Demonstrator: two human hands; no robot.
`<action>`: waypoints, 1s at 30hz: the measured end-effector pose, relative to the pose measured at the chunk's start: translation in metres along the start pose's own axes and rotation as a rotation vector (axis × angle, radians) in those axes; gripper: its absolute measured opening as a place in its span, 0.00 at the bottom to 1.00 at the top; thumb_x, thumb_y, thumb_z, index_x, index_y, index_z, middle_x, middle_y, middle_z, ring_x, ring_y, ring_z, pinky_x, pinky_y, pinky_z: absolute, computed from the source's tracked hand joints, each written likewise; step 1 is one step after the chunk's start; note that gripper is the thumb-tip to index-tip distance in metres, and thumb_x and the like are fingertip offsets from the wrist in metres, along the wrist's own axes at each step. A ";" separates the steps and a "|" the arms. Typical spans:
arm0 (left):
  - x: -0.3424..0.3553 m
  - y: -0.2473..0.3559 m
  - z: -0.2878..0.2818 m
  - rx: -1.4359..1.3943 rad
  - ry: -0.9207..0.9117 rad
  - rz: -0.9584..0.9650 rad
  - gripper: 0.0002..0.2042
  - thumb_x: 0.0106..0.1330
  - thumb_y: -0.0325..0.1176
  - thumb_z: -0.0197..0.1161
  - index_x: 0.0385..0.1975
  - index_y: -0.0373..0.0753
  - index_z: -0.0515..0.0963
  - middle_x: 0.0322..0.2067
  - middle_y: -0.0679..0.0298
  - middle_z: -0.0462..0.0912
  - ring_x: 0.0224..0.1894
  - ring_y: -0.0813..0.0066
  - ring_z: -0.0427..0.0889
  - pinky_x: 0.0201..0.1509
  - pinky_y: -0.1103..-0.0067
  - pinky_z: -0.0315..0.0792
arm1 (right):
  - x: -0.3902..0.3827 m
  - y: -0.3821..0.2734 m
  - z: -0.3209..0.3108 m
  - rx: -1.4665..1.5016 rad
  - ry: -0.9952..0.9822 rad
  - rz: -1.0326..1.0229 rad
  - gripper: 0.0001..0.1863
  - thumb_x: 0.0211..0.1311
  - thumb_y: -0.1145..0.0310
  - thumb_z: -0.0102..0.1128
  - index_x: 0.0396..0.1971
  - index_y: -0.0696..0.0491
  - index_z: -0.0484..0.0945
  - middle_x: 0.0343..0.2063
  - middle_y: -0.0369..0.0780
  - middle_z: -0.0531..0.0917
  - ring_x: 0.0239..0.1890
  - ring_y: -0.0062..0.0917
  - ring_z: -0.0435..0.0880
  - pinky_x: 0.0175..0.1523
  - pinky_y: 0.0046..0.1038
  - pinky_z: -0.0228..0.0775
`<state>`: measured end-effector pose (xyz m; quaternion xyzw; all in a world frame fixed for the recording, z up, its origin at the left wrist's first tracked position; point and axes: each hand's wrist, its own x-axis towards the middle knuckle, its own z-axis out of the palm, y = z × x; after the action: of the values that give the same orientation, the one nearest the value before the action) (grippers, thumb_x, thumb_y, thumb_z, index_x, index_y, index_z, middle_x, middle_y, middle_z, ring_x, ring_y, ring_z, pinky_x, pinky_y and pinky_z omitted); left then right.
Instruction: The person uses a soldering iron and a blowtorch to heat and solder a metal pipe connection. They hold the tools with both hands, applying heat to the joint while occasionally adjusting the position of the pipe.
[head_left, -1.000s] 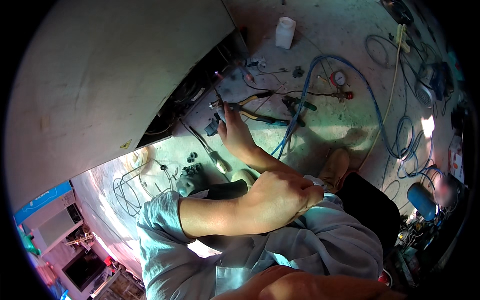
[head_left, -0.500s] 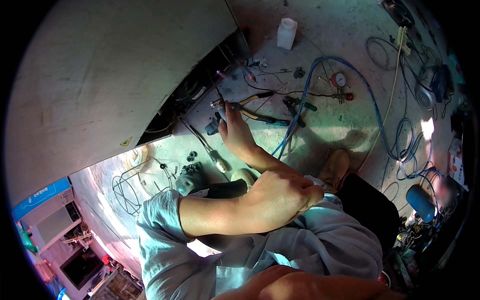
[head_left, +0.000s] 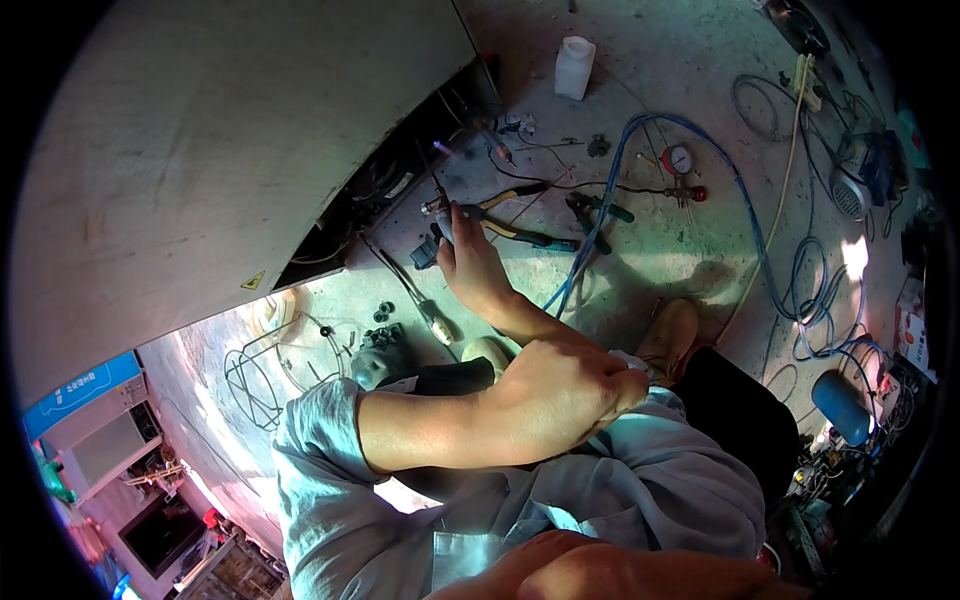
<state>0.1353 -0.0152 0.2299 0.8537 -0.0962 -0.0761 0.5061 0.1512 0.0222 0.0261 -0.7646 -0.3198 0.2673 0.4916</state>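
Observation:
My right hand (head_left: 472, 262) is closed around a gas torch (head_left: 437, 208), whose thin neck points toward the dark opening under a large pale panel (head_left: 230, 140). A small violet flame (head_left: 443, 148) glows near the torch tip. Across my body lies my left forearm; my left hand (head_left: 575, 395) rests on the right forearm by the rolled sleeve. Its fingers are curled, and what they hold, if anything, is hidden. Just beyond the right hand are yellow-and-black pliers (head_left: 525, 236). A screwdriver (head_left: 436, 322) lies on the floor nearer to me.
Blue hoses (head_left: 745, 190) loop over the concrete floor past a pressure gauge (head_left: 678, 160). A white plastic bottle (head_left: 574, 68) stands at the back. Dark-handled pliers (head_left: 590, 220) lie by the hoses. A blue cylinder (head_left: 842, 405) sits at right; thin wire coils (head_left: 250, 385) lie at left.

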 end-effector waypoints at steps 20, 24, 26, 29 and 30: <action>-0.093 -0.213 -0.076 -0.323 0.861 -0.804 0.18 0.68 0.46 0.56 0.45 0.35 0.74 0.37 0.63 0.80 0.38 0.78 0.77 0.40 0.81 0.71 | 0.001 -0.007 0.002 -0.020 0.059 -0.076 0.33 0.62 0.68 0.48 0.63 0.65 0.49 0.45 0.58 0.70 0.40 0.51 0.77 0.42 0.42 0.73; -0.096 -0.249 -0.053 -0.865 0.918 -0.781 0.22 0.69 0.49 0.54 0.54 0.39 0.70 0.47 0.62 0.78 0.48 0.74 0.77 0.50 0.77 0.73 | -0.001 -0.005 0.000 -0.032 0.058 -0.057 0.33 0.62 0.68 0.48 0.63 0.65 0.49 0.45 0.58 0.70 0.39 0.51 0.77 0.42 0.42 0.74; -0.092 -0.255 -0.045 -0.979 0.921 -0.778 0.20 0.69 0.48 0.54 0.50 0.40 0.73 0.44 0.64 0.79 0.47 0.75 0.78 0.50 0.77 0.74 | -0.002 -0.003 0.001 -0.031 0.052 -0.051 0.33 0.62 0.68 0.48 0.63 0.65 0.49 0.46 0.58 0.70 0.39 0.51 0.77 0.42 0.42 0.74; -0.093 -0.264 -0.042 -1.058 0.858 -0.796 0.17 0.68 0.48 0.56 0.44 0.41 0.75 0.40 0.67 0.79 0.44 0.76 0.78 0.48 0.78 0.75 | -0.003 -0.004 0.001 -0.045 0.061 -0.078 0.33 0.62 0.68 0.49 0.63 0.65 0.49 0.45 0.57 0.70 0.39 0.51 0.77 0.42 0.42 0.74; -0.092 -0.265 -0.041 -1.068 0.872 -0.783 0.15 0.68 0.48 0.56 0.42 0.42 0.75 0.39 0.68 0.79 0.43 0.77 0.78 0.47 0.78 0.75 | -0.003 -0.003 0.002 -0.038 0.066 -0.082 0.33 0.62 0.68 0.49 0.63 0.65 0.49 0.46 0.57 0.70 0.39 0.51 0.77 0.42 0.42 0.74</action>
<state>0.0789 0.1665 0.0196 0.4199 0.4675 0.0570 0.7758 0.1470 0.0222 0.0286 -0.7685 -0.3393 0.2154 0.4979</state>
